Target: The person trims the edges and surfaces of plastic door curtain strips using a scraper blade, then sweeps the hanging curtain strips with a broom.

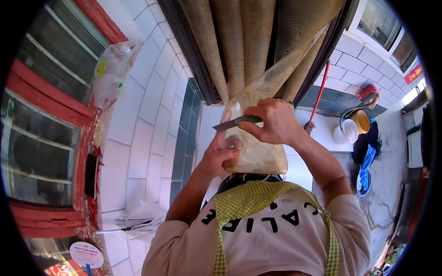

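Observation:
My right hand [274,119] is closed around the dark green handle of a knife [226,125]. Its short, angled blade points left, over my left hand. A beige, partly see-through patterned curtain [260,157] is pulled toward my body, and its lower end lies close to my waist. My left hand [218,155] grips the left edge of this curtain, thumb bent over it, just below the blade. Whether the blade touches the curtain I cannot tell. Farther up, more folds of curtain [255,41] hang in the dark-framed doorway.
Left stands a white tiled wall [147,106] beside a red-framed window [46,99], with a plastic bag [113,69] hanging there. On the right are a red-handled tool [321,92], a white bucket [344,133], a yellowish bucket [360,121] and a basin with blue cloth [364,177].

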A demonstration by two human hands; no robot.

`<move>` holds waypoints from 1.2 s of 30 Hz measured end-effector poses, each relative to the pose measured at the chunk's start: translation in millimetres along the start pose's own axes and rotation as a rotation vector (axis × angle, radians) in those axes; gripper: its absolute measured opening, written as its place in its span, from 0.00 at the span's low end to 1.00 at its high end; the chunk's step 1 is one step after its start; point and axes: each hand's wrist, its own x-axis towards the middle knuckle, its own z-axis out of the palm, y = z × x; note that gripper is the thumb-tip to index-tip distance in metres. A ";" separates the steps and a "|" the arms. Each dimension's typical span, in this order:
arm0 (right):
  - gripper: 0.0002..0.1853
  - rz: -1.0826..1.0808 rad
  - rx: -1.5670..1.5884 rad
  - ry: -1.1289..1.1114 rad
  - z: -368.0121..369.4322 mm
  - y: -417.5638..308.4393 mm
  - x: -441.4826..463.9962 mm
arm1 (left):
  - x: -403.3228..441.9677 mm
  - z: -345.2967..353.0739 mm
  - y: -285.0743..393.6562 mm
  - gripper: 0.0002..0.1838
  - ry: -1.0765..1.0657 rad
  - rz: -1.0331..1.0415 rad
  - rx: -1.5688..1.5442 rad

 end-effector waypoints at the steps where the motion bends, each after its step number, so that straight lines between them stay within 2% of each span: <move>1: 0.14 0.012 -0.003 0.002 2.0 1.7 3.5 | 1.8 -2.9 -0.4 0.51 -0.023 0.001 -0.025; 3: 0.15 0.022 -0.006 0.012 4.9 7.6 9.5 | 1.9 1.4 -1.6 0.51 0.095 0.055 -0.036; 4: 0.15 0.047 -0.025 0.054 6.4 11.3 12.3 | -0.5 -6.8 -2.3 0.51 0.027 0.013 -0.046; 9: 0.17 0.184 -0.100 0.139 3.0 27.4 25.8 | -7.1 -0.8 -6.6 0.51 -0.004 0.000 -0.026; 11: 0.17 0.165 -0.092 0.145 -4.0 18.6 21.6 | -5.4 -2.6 -6.3 0.51 -0.039 0.029 0.048; 13: 0.17 -0.005 -0.030 -0.052 -9.6 0.1 11.1 | -6.1 2.5 -3.0 0.51 -0.059 0.056 0.120; 15: 0.16 -0.041 -0.050 -0.020 -2.9 -1.3 8.9 | -4.3 11.4 -1.0 0.51 0.047 0.109 0.047; 17: 0.16 0.036 -0.024 -0.056 -0.7 2.7 15.0 | -2.0 5.9 -4.2 0.51 -0.014 0.106 0.009; 19: 0.16 0.073 -0.033 -0.105 0.0 5.2 21.0 | -1.1 10.3 -0.4 0.51 0.113 0.108 -0.061; 21: 0.17 0.142 -0.024 0.004 5.3 15.2 28.1 | -5.6 -7.3 -1.0 0.52 -0.043 0.047 -0.012; 23: 0.18 0.212 -0.052 -0.024 2.6 20.5 36.4 | -9.2 -9.8 -7.5 0.52 -0.040 0.011 -0.034; 25: 0.17 0.342 -0.144 0.149 5.4 34.1 44.0 | -11.9 -4.9 -6.5 0.52 -0.068 -0.011 -0.045; 26: 0.18 0.377 -0.162 0.182 2.9 39.8 47.4 | -11.9 0.7 -8.0 0.53 -0.010 0.009 -0.022; 27: 0.18 0.377 -0.163 0.183 1.5 39.5 45.6 | -12.8 1.3 -7.6 0.53 0.019 0.020 -0.010; 28: 0.18 0.287 -0.174 0.215 0.1 37.2 42.9 | -13.7 1.8 -7.1 0.53 0.048 0.031 0.002; 29: 0.18 0.196 -0.184 0.248 -1.8 33.6 39.7 | -14.2 -5.8 -6.5 0.53 -0.024 0.015 -0.027; 31: 0.17 0.001 -0.130 0.093 -0.1 9.7 25.4 | -13.5 -12.0 -6.4 0.53 -0.097 -0.006 -0.058; 34: 0.16 0.010 -0.138 0.105 3.3 3.7 25.3 | -9.9 -12.8 -5.0 0.53 -0.046 -0.002 -0.054; 36: 0.16 0.135 -0.169 0.081 -0.2 13.2 38.8 | -14.1 -13.0 -2.4 0.52 -0.053 -0.039 -0.072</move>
